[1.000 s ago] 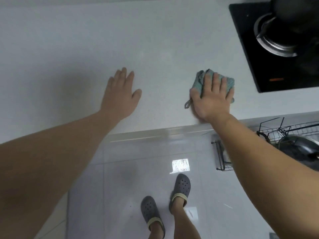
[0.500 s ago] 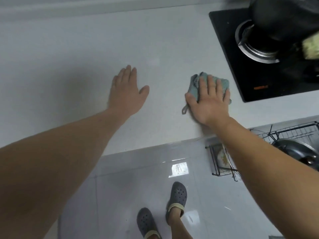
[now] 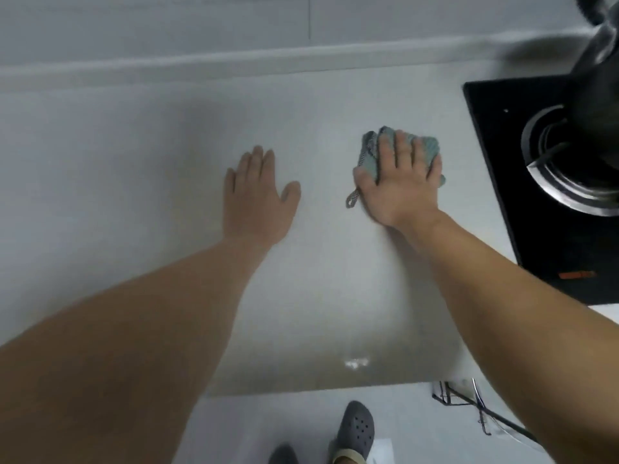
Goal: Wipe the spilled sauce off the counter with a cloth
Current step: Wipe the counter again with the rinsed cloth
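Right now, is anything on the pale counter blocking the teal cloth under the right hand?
Nothing visible: the right hand presses the teal cloth flat on bare pale counter; the black stove lies to its right.

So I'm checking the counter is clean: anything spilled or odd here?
No sauce shows on the counter. Right hand presses the cloth flat; left hand rests open beside it. Only a bright glint shows near the front edge.
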Demonstrator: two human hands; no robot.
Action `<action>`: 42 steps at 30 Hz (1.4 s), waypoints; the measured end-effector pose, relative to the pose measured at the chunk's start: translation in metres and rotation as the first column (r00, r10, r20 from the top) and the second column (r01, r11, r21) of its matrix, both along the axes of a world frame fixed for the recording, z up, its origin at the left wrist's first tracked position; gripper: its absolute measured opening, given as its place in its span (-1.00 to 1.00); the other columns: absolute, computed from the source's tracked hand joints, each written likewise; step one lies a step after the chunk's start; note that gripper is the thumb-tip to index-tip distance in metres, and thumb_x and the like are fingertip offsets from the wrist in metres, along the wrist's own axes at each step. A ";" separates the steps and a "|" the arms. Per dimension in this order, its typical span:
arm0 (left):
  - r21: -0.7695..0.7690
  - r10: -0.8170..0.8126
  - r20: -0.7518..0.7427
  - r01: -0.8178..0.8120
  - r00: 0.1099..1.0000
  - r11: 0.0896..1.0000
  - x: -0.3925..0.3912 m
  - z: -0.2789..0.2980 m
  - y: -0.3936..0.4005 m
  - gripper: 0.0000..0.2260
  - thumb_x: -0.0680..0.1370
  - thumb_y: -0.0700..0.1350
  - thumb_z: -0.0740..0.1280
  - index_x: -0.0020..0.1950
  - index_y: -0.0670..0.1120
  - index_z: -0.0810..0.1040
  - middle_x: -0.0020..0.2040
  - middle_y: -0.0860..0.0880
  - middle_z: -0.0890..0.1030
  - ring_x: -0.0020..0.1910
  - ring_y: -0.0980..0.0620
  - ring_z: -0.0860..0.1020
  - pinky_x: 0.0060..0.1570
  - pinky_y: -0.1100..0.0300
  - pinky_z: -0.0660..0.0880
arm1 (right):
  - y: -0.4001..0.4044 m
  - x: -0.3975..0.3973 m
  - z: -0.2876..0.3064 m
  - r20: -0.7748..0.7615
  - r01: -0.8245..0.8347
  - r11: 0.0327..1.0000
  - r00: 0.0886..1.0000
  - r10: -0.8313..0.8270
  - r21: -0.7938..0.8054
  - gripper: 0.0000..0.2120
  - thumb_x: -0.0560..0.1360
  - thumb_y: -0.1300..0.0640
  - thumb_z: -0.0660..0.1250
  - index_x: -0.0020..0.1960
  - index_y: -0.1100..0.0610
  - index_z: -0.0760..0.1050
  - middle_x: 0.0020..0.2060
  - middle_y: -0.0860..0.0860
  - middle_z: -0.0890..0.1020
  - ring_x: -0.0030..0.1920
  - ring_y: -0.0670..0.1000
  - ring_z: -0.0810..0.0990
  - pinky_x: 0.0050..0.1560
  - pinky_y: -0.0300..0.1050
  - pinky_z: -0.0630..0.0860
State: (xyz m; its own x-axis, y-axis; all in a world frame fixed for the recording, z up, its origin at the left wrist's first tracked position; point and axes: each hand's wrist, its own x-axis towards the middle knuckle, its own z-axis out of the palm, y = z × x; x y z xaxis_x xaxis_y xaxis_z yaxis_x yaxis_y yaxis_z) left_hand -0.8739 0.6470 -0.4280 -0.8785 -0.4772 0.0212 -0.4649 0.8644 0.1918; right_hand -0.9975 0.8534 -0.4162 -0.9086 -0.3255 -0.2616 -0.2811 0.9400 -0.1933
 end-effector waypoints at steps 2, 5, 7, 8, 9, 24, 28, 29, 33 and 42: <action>-0.007 0.007 0.019 -0.007 1.000 1.000 -0.001 0.000 0.001 -0.35 0.63 0.23 0.07 0.65 -0.07 0.17 0.67 -0.06 0.13 0.64 -0.05 0.07 0.60 -0.08 0.01 | -0.035 -0.006 0.000 0.025 0.042 0.999 0.999 -0.042 0.008 -0.20 0.64 -0.38 -0.15 0.74 -0.02 -0.25 0.73 0.03 -0.23 0.70 0.18 -0.31 0.60 0.37 -0.38; -0.017 -0.001 0.074 0.002 0.997 1.000 -0.009 0.003 0.000 -0.35 0.64 0.24 0.04 0.66 -0.05 0.12 0.67 -0.05 0.09 0.64 -0.04 0.04 0.60 -0.08 0.00 | -0.074 -0.013 0.003 0.032 -0.286 0.958 0.958 0.285 0.004 -0.21 0.64 -0.38 -0.14 0.73 -0.07 -0.28 0.72 -0.01 -0.27 0.69 0.14 -0.35 0.59 0.33 -0.43; -0.014 0.014 0.067 -0.013 0.998 1.000 -0.002 0.003 0.000 -0.35 0.64 0.23 0.05 0.67 -0.03 0.09 0.67 -0.05 0.09 0.64 -0.04 0.03 0.60 -0.08 0.00 | -0.075 -0.034 0.007 0.026 -0.504 0.864 0.863 0.504 -0.009 -0.23 0.64 -0.42 -0.10 0.73 -0.14 -0.23 0.73 -0.08 -0.22 0.70 0.07 -0.31 0.62 0.28 -0.39; -0.005 0.011 0.064 -0.011 0.998 1.000 -0.001 0.003 0.000 -0.36 0.64 0.23 0.06 0.67 -0.01 0.08 0.67 -0.05 0.10 0.64 -0.04 0.03 0.60 -0.08 -0.01 | -0.072 -0.052 0.010 0.027 -0.546 0.838 0.837 0.546 -0.015 -0.23 0.64 -0.43 -0.09 0.73 -0.17 -0.21 0.73 -0.10 -0.19 0.71 0.04 -0.29 0.63 0.25 -0.38; 0.003 0.009 0.073 -0.009 0.997 1.000 -0.004 0.002 0.000 -0.37 0.64 0.22 0.06 0.67 0.01 0.07 0.67 -0.04 0.09 0.65 -0.03 0.02 0.61 -0.08 -0.03 | -0.067 -0.074 0.010 0.037 -0.518 0.855 0.855 0.518 -0.006 -0.23 0.63 -0.44 -0.08 0.73 -0.19 -0.20 0.73 -0.12 -0.17 0.71 0.02 -0.27 0.64 0.23 -0.36; 0.031 0.032 0.135 -0.037 0.990 0.999 -0.009 0.003 0.000 -0.36 0.61 0.23 0.06 0.67 0.11 0.01 0.69 0.04 0.00 0.65 0.04 -0.08 0.62 -0.02 -0.13 | -0.073 -0.129 0.006 0.016 -0.384 0.923 0.923 0.383 0.017 -0.19 0.62 -0.48 -0.12 0.73 -0.16 -0.23 0.73 -0.08 -0.17 0.71 0.06 -0.24 0.65 0.27 -0.29; 0.042 0.032 0.136 -0.038 0.990 0.998 -0.009 0.005 0.000 -0.36 0.62 0.24 0.07 0.67 0.12 0.01 0.69 0.04 -0.02 0.65 0.05 -0.10 0.62 -0.03 -0.13 | -0.020 -0.151 0.006 -0.012 -0.048 0.998 0.999 0.048 0.040 -0.14 0.59 -0.49 -0.19 0.74 -0.08 -0.25 0.73 -0.01 -0.20 0.71 0.12 -0.26 0.65 0.27 -0.30; 0.043 0.031 0.138 -0.037 0.990 0.998 -0.009 0.005 0.000 -0.36 0.61 0.24 0.06 0.67 0.12 0.00 0.69 0.04 -0.02 0.65 0.05 -0.10 0.62 -0.03 -0.13 | -0.011 -0.154 0.006 -0.004 0.006 0.999 1.000 -0.005 0.047 -0.13 0.59 -0.49 -0.19 0.74 -0.06 -0.25 0.73 0.00 -0.20 0.71 0.13 -0.27 0.65 0.27 -0.30; 0.032 0.031 0.134 -0.036 0.990 0.999 -0.010 0.006 0.000 -0.36 0.60 0.25 0.04 0.67 0.11 0.02 0.68 0.02 0.01 0.65 0.02 -0.07 0.62 -0.03 -0.12 | -0.017 -0.149 0.008 0.021 0.189 0.981 0.981 -0.190 0.046 -0.14 0.62 -0.39 -0.13 0.74 0.05 -0.26 0.73 0.09 -0.22 0.70 0.20 -0.29 0.63 0.33 -0.33; -0.006 0.022 0.125 -0.021 0.992 1.000 -0.008 0.004 0.001 -0.38 0.64 0.22 0.09 0.66 0.06 0.09 0.67 -0.04 0.10 0.64 -0.05 0.03 0.61 -0.09 -0.02 | -0.011 -0.104 0.014 0.035 -0.331 0.944 0.943 0.331 0.011 -0.17 0.62 -0.45 -0.10 0.73 -0.09 -0.27 0.73 -0.04 -0.23 0.70 0.08 -0.32 0.64 0.24 -0.37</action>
State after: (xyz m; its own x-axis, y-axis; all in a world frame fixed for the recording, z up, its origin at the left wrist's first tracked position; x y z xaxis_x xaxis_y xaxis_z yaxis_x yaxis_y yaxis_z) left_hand -0.8822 0.6477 -0.4243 -0.8639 -0.4961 -0.0863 -0.5035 0.8547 0.1269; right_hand -1.1018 0.8429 -0.4024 -0.7414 -0.6017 -0.2972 -0.5705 0.7983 -0.1930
